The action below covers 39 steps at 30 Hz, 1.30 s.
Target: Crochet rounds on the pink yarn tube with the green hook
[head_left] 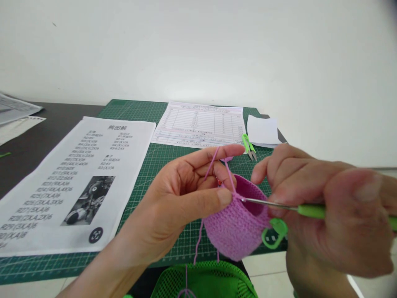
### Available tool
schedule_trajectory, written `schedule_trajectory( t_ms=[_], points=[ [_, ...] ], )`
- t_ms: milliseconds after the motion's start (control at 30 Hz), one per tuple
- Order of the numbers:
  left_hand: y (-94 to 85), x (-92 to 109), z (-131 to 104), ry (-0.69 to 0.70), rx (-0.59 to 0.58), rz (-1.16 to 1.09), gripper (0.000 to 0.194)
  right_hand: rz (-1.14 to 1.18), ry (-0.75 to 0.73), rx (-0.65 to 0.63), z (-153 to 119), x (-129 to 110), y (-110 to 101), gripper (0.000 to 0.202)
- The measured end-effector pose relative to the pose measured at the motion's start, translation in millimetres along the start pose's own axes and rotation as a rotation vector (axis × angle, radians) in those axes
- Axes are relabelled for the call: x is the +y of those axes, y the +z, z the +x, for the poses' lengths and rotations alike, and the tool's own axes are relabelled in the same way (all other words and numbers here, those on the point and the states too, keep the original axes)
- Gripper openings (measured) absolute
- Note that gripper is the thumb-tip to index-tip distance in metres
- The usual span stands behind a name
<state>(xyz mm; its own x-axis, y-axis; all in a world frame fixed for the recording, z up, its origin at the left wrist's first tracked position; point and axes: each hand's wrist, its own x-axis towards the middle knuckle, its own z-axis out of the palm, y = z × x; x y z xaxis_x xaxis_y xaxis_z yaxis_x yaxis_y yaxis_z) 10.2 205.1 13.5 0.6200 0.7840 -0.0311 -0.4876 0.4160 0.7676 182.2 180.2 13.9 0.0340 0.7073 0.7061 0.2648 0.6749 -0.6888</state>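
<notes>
- 1 cam, head-worn; looks fwd & down over the person's L hand (173, 198) & R hand (347, 219).
- V. close: hands + pink crochet piece (235, 234) take lower ctr & R of frame.
- Mid-dist.: counter (65, 111) w/ green mat (130, 108), seen at a slant, running away from cam.
- Far: white wall (198, 49), approx. top third, faced abt. straight on.
- Btm edge: looks down onto green mesh basket (204, 267).
</notes>
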Motion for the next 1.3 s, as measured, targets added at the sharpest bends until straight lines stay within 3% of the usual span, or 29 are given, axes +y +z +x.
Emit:
schedule_trajectory(
  t_ms=[100,200,400,533,700,1000,1167,1300],
  points=[
    [0.0,-4.4,-0.5,0.026,-0.046,-0.014,0.043,-0.094,0.058,0.003,-1.2,-4.1,0.8,0.047],
    [2.0,-7.2,-1.5,0.011,-0.073,-0.043,0.044,-0.278,-0.08,-0.172,0.4,-9.1,-1.0,0.029],
    [6.6,-7.9,-4.6,0.029,0.0,0.038,0.049,-0.528,-0.363,-0.094,0.6,-10.1,1.5,0.014],
    [8.9,-7.7,-5.9,0.109,0.131,0.259,0.056,-0.43,-0.259,-0.017,-5.9,-0.4,5.4,0.023],
    [9.2,-6.0,-6.8,0.12,0.131,0.325,0.068,-0.348,-0.364,-0.007,-1.1,4.1,7.2,0.041],
    [11.5,-3.4,-5.9,0.097,0.103,0.267,0.066,-0.514,-0.313,-0.157,16.0,-17.4,2.7,0.032],
    [11.7,-1.7,-5.1,0.082,0.105,0.266,0.064,-0.462,-0.23,-0.105,15.7,-23.7,5.3,0.022],
    [8.0,-2.8,-3.8,0.127,0.106,0.295,0.06,-0.374,-0.286,-0.024,9.4,-15.9,3.8,0.016]
  ],
)
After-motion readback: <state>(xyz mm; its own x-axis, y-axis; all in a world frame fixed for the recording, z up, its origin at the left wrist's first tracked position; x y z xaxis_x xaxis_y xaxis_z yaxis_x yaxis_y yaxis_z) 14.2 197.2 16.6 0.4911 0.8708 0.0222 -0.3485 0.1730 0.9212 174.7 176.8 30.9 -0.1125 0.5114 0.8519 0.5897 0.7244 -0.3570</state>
